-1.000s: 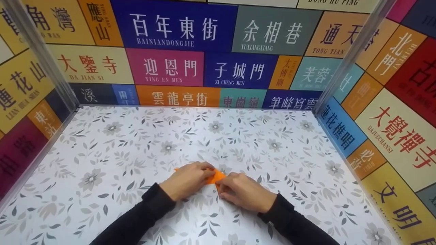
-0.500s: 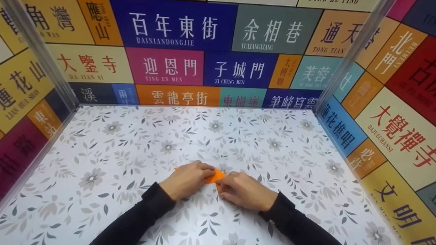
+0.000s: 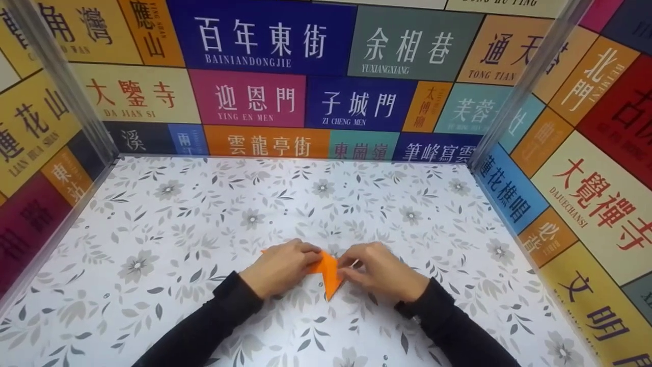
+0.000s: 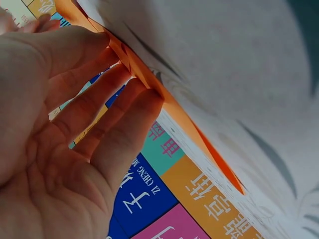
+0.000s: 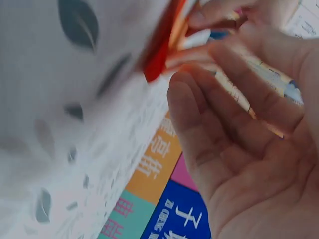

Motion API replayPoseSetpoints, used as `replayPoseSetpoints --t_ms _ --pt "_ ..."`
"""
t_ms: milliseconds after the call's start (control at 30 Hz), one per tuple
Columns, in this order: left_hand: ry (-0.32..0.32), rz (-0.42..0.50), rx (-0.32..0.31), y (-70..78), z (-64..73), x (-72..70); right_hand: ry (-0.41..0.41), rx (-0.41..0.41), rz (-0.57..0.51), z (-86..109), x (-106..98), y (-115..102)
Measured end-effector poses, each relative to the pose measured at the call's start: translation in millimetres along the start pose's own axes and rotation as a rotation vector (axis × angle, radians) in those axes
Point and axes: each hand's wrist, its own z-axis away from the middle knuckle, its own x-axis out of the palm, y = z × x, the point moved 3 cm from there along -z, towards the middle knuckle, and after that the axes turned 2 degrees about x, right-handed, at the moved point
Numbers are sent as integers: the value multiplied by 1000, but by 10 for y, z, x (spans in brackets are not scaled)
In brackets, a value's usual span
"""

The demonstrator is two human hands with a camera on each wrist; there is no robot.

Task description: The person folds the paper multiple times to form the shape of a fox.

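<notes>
A folded piece of orange paper [image 3: 332,275] lies on the table, one pointed flap angled toward the person. My left hand [image 3: 285,266] rests over its left part and hides much of it. In the left wrist view, the thumb and fingertips [image 4: 152,97] press along the orange paper [image 4: 187,124], with the fingers fairly straight. My right hand [image 3: 382,270] is at the paper's right edge, its fingers loosely bent and a gap showing between thumb and forefinger. From the right wrist, a fingertip reaches the orange edge while the other fingers [image 5: 187,104] hang free.
White table covering [image 3: 214,214] with grey flowers and leaves spreads around the hands. Upright panels with colourful name signs [image 3: 262,38] enclose the back and both sides, joined by clear corner strips [image 3: 519,86].
My right hand has lifted its fingers off the flap and shifted right and slightly up, uncovering the orange point. My left hand stays in place on the paper.
</notes>
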Motion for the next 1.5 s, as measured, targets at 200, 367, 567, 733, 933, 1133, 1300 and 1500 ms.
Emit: replayPoseSetpoints --t_ms 200,367,567,733,933,1133,1300,1500 --pt "-20 18 -4 1 -5 -1 52 132 -9 -197 -157 160" --pt "-11 11 -4 -1 -7 -3 -24 252 -43 -457 -106 262" --pt "-13 17 -5 1 -8 3 -94 339 -47 -682 35 330" --pt "0 6 12 -2 -15 0 -126 349 -40 -781 82 337" --pt "-4 8 5 -7 -9 -3 -133 354 -42 -846 107 355" --pt "-1 21 -4 0 -15 -6 -112 363 -53 -851 135 359" --pt "-2 26 -3 6 -22 -6 -99 375 -35 -847 141 354" --pt "-2 33 -11 13 -20 -2 -89 401 -11 -853 154 340"
